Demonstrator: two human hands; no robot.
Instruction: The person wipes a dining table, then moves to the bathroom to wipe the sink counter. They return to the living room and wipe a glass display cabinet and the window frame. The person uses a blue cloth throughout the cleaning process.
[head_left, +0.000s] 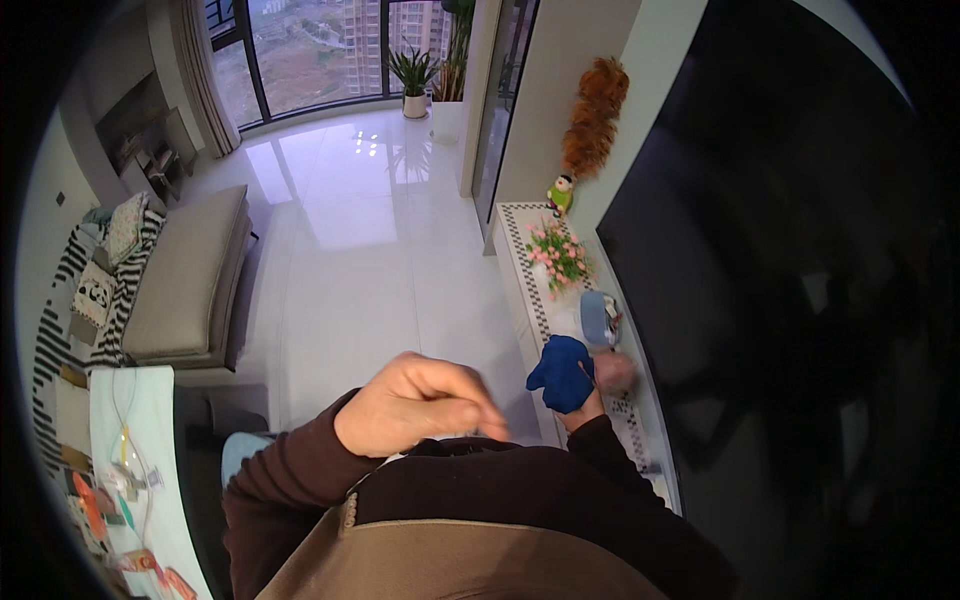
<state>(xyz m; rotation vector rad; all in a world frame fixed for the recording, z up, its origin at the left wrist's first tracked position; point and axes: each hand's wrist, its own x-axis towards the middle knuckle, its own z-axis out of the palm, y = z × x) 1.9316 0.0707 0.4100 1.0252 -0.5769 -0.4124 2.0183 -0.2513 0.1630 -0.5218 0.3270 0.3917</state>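
A bunched dark blue cloth (561, 373) is in my right hand (583, 414), over the long white cabinet by the wall. The cloth hides most of the fingers. Right beside it on the cabinet is a round pink object (616, 373); whether they touch is unclear. My left hand (420, 405) is raised in front of my chest with its fingers curled and thumb bent inward. Nothing shows in it, but the inside of the grasp is hidden. A blue-grey container (596, 318) with small items stands on the cabinet beyond the cloth.
The white cabinet top (536, 300) has a checkered border. Farther along stand pink flowers (559, 255), a figurine (560, 195) and a brown feather duster (595, 116). To the left are a grey sofa (187, 285) and a cluttered white table (154, 420). A large dark panel (750, 225) lines the right.
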